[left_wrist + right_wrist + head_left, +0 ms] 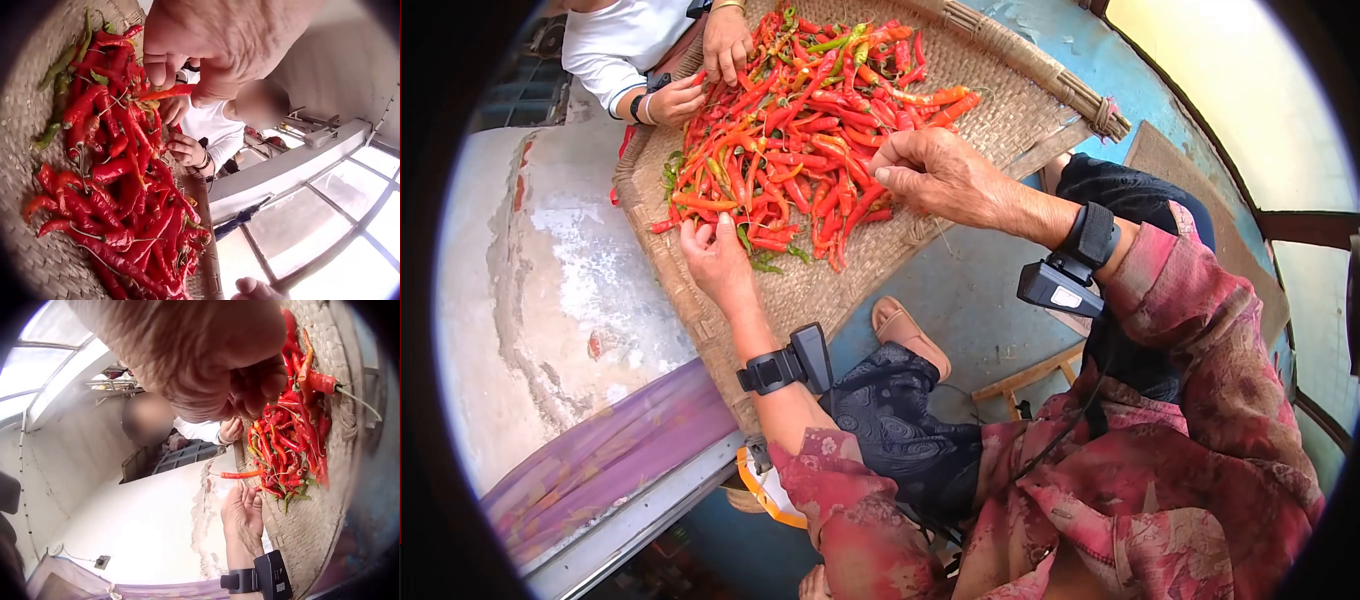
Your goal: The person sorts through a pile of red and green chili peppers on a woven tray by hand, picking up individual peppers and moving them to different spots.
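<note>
Red chilies (800, 160) all over the woven tray (1005, 95), another person's hands (726, 48) crowding the far side, purple cloth (620, 455) nearby. Left hand (725, 265) pinches one chili (167, 92); right hand (953, 180), can't tell.

Looks like home: flaking plaster wall (156, 519), purple curtain (615, 455), framed windows (300, 215), slipper (912, 338) on foot

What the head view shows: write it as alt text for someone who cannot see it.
A person's left hand pinches an orange-red pepper at the edge of a heap of peppers, mostly red, on a woven tray; the right hand is at the heap's right side. Another person's hands are at its top left.
</note>
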The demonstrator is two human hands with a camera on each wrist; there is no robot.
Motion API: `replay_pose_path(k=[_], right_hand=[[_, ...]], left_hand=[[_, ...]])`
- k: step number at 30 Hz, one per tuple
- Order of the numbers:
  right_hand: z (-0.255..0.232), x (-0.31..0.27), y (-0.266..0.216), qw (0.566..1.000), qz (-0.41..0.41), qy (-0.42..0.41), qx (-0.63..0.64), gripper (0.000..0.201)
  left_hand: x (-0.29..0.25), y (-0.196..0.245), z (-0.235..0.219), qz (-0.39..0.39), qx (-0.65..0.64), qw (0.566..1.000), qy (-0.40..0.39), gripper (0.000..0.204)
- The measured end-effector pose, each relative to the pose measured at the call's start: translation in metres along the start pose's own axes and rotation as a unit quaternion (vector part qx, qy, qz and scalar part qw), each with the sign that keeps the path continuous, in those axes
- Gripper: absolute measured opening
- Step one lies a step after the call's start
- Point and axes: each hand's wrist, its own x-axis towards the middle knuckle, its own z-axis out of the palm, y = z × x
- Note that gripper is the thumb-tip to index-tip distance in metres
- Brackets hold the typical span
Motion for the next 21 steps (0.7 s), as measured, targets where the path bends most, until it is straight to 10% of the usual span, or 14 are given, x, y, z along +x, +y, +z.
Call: replay_pose_path(k=[4, 14, 17, 21], right_hand=[[0.000, 0.001, 0.001, 1.000, 0.011, -0.003, -0.015, 0.017], [0.002, 0.004, 0.001, 0.999, -0.027, 0.010, -0.023, 0.017], [0.002, 0.004, 0.004, 0.999, -0.028, 0.022, -0.010, 0.016], [-0.003, 0.001, 0.002, 1.000, -0.007, 0.012, 0.011, 0.015]], left_hand=[[-0.024, -0.010, 0.025, 0.071, 0.275, 0.916, -0.284, 0.027], [-0.045, 0.008, 0.051, -0.006, 0.324, 0.873, -0.365, 0.024], [-0.027, 0.012, 0.026, -0.046, 0.139, 0.910, -0.388, 0.017], [-0.005, 0.012, 0.007, 0.049, 0.105, 0.991, -0.067, 0.030]])
